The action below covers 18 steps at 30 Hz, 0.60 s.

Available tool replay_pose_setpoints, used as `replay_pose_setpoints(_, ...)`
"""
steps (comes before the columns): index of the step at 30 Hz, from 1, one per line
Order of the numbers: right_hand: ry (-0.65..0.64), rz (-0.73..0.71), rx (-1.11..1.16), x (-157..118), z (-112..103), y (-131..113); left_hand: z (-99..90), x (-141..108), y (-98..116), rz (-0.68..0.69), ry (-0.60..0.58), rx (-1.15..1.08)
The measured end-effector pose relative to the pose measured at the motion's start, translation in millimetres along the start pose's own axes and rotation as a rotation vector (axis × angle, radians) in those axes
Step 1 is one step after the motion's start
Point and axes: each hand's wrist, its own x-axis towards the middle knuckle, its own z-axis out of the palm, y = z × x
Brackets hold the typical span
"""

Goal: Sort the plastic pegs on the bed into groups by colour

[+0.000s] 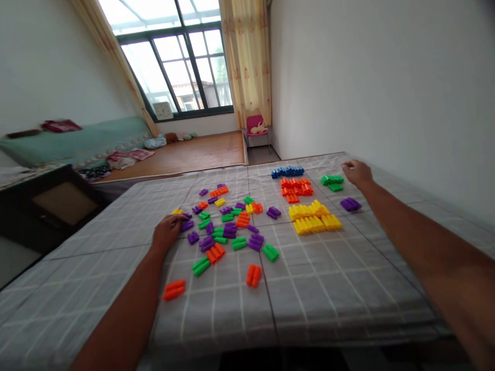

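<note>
On a grey checked cloth (309, 288) lie many small plastic pieces. My left hand (168, 230) is at the left edge of a mixed scatter, its fingertips closed at a purple piece (187, 216), beside a yellow one (177, 212). To the right, pieces lie grouped by colour: blue (287, 172), orange (296, 189), yellow (314, 217), green (332, 182) and purple (350, 204). My right hand (358, 172) is just right of the green group, its fingers curled; whether something small is inside is hidden.
Two orange pairs (253, 275) (175, 289) lie nearest me. Behind the cloth are a low brown platform (204, 149), a pink chair (256, 124) and a window. A dark cabinet (58, 206) stands at the left, a white wall at the right.
</note>
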Motion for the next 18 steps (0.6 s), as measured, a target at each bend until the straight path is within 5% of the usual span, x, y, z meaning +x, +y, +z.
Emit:
replay_pose_setpoints(2,-0.009,-0.138,0.183,-21,-7,-38,-1.3,-1,6,-0.012,-0.004,0.004)
replay_pose_setpoints(9,-0.465,-0.613,0.47,-151,0,-184,-0.6,-6,15,-0.022,0.003,-0.015)
replay_pose_setpoints(13,-0.581,-0.764,0.416,-205,33,-210,2.1,-7,10,-0.019,0.028,-0.017)
replay_pose_setpoints(18,-0.535,-0.77,0.401,-221,58,-200,-9.5,2,14,-0.058,-0.057,0.014)
